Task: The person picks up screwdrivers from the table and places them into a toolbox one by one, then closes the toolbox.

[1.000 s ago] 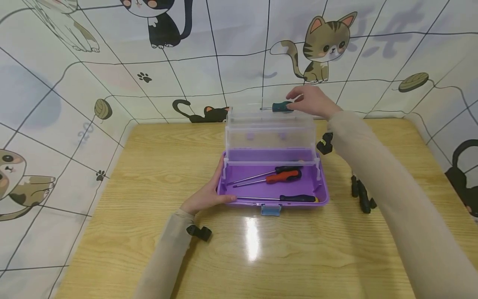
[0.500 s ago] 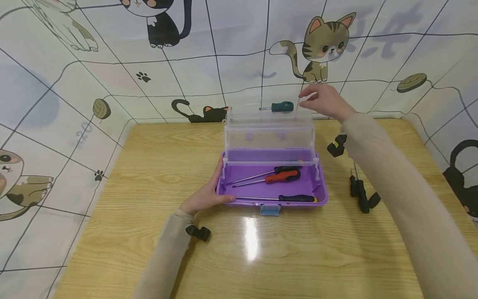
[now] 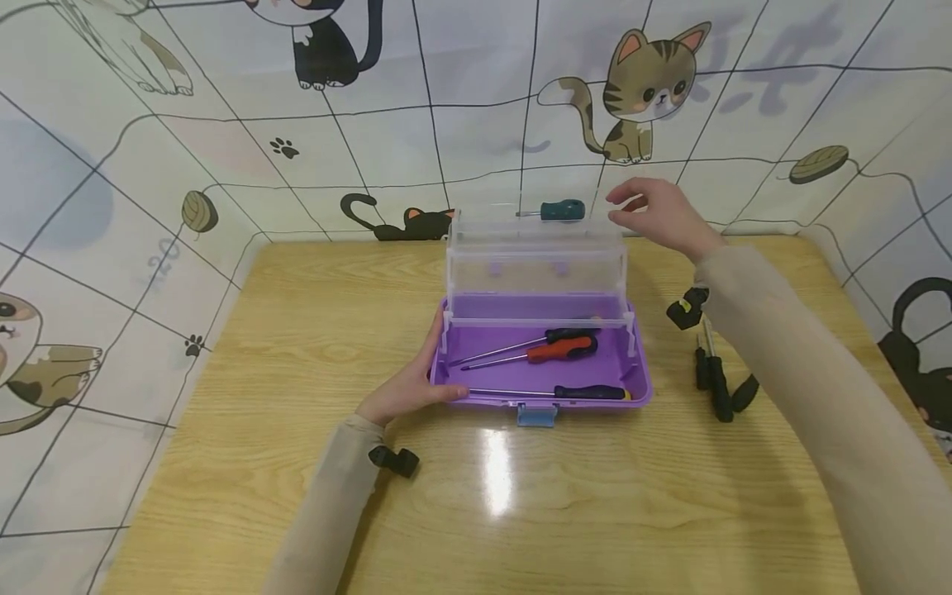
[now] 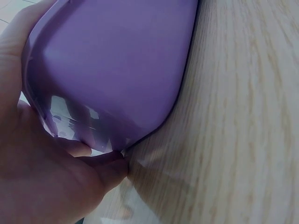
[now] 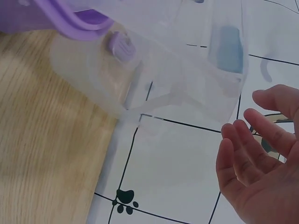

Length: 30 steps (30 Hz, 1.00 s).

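Observation:
A purple toolbox (image 3: pixel 513 378) stands unlatched, its clear plastic upper part (image 3: pixel 535 238) raised at the back. My left hand (image 3: pixel 405 390) grips its left end, thumb on the front rim and fingers around the side; the left wrist view shows fingers curled beneath the purple wall (image 4: pixel 117 60). In the clear top lies a teal-handled screwdriver (image 3: pixel 563 210). Right of it hovers my right hand (image 3: pixel 658 213), holding nothing, fingers relaxed and apart from the plastic. Inside the purple base are a red-handled screwdriver (image 3: pixel 561 349), a black-handled one (image 3: pixel 568 335) and a black-and-yellow one (image 3: pixel 591 392).
Several black-handled screwdrivers (image 3: pixel 719 392) lie on the wooden table (image 3: pixel 312 330) to the right, partly under my right sleeve. A blue latch (image 3: pixel 536 415) hangs at the box's front. Behind the table rises a wall sheet (image 3: pixel 476 140) with cat drawings.
My right hand has let go of the teal screwdriver, which stays in the clear top, and has moved away to the right. My left hand keeps its hold on the box.

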Each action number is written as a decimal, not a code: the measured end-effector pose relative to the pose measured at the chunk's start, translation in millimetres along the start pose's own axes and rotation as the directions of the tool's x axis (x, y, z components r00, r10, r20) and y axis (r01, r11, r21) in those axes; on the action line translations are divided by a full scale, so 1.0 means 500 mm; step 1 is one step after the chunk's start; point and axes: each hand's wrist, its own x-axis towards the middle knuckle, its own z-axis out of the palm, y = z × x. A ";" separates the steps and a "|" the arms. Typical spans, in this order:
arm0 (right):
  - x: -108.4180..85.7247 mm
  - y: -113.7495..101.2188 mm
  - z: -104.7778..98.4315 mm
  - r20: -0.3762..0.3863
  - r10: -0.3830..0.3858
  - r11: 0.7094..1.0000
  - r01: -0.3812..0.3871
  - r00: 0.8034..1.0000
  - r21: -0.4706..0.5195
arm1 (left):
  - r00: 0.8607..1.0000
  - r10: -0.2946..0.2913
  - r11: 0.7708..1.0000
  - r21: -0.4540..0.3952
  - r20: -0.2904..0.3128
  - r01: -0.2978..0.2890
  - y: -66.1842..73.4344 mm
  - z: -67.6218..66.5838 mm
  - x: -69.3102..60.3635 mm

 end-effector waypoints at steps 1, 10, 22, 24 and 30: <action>-0.002 0.004 0.001 -0.010 -0.001 1.000 0.001 1.000 0.001 | 1.000 0.005 1.000 0.003 -0.004 -0.005 -0.009 -0.001 0.002; -0.027 0.032 0.009 -0.054 -0.007 1.000 0.006 0.998 -0.015 | 1.000 0.001 1.000 -0.001 -0.004 -0.001 -0.007 0.000 0.002; -0.062 0.075 0.018 -0.031 0.018 1.000 -0.018 0.999 -0.010 | 1.000 0.001 1.000 -0.008 -0.005 -0.001 -0.011 0.001 0.003; -0.065 0.081 0.021 -0.031 0.018 1.000 -0.018 0.999 -0.007 | 1.000 0.003 1.000 -0.004 -0.006 -0.003 -0.012 0.001 0.003; -0.072 0.093 0.027 -0.038 0.027 1.000 -0.027 0.999 0.000 | 1.000 0.002 1.000 -0.006 -0.005 -0.002 -0.014 0.001 0.003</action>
